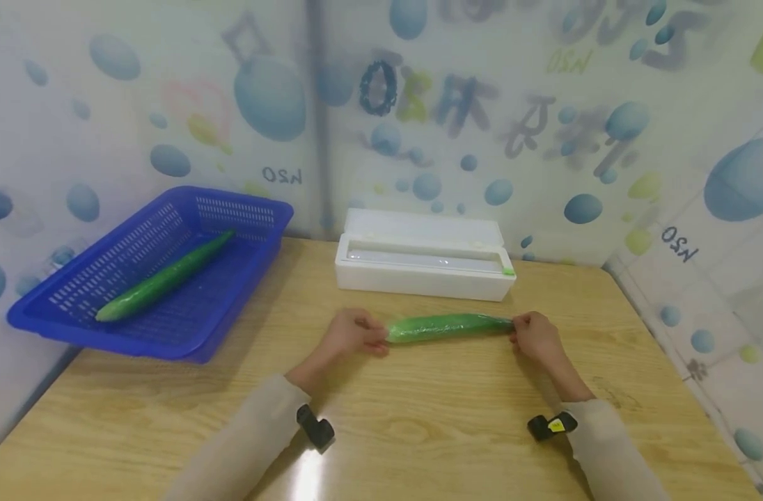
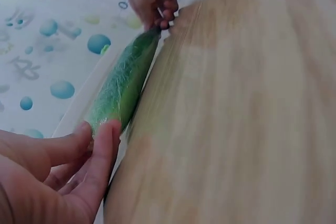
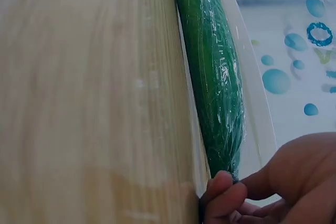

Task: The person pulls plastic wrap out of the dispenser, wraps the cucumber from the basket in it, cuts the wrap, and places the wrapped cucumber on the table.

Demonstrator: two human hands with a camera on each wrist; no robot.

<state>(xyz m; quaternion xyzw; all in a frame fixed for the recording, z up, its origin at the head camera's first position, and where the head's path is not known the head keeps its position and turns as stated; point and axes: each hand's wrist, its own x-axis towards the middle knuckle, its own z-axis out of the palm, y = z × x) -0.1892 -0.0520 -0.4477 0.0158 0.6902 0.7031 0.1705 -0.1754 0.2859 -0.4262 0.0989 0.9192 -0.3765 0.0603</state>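
A green cucumber [image 1: 447,327] wrapped in shiny clear film lies level between my two hands, over the wooden table. At its pale left end, my left hand [image 1: 354,332] pinches the film between thumb and fingers. On the other side my right hand [image 1: 535,335] grips the twisted film tail at the dark tip. The right wrist view shows the wrinkled wrap along the cucumber [image 3: 215,72] and the thumb and fingertips closed on its gathered end. In the left wrist view, fingertips [image 2: 107,135] press the near end.
Behind the cucumber stands a white film dispenser box [image 1: 422,282] with its lid raised. A blue plastic basket [image 1: 231,306] at the left holds another cucumber [image 1: 165,278]. The wooden table [image 1: 431,438] meets patterned walls at the back and sides.
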